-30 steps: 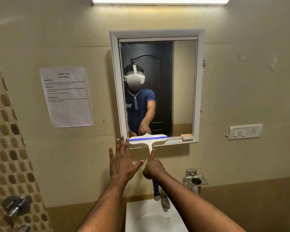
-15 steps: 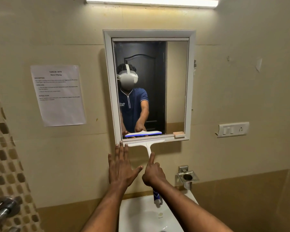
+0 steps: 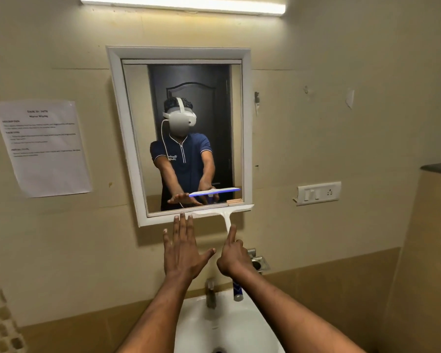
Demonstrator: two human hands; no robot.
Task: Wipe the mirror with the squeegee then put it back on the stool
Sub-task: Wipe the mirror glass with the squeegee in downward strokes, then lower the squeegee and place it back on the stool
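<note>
- Watching the mirror [image 3: 189, 80] first, we judge the main risk to be the bottom band: the squeegee [image 3: 222, 212] has its blade on the lower frame rail at the right-hand half, so any water pushed down could sit on that rail and run onto the wall.
- Below it, the sink [image 3: 239, 324] lies straight under the handle; if our grip slips, the tool would likely drop into the basin (or knock the tap [image 3: 210, 293]).
- Our right hand [image 3: 233, 259] is curled round the handle with the forefinger laid straight up the white neck; a one-finger press may tilt the blade and leave a streak.
- Our left hand [image 3: 182, 253] is flat and spread, holding nothing, with fingertips at the frame's lower edge near the blade's left end; we cannot tell whether they touch the glass, but fresh fingerprints are a risk.
- We cannot see the stool, so returning the tool means turning away, and drips may fall from the blade.
</note>
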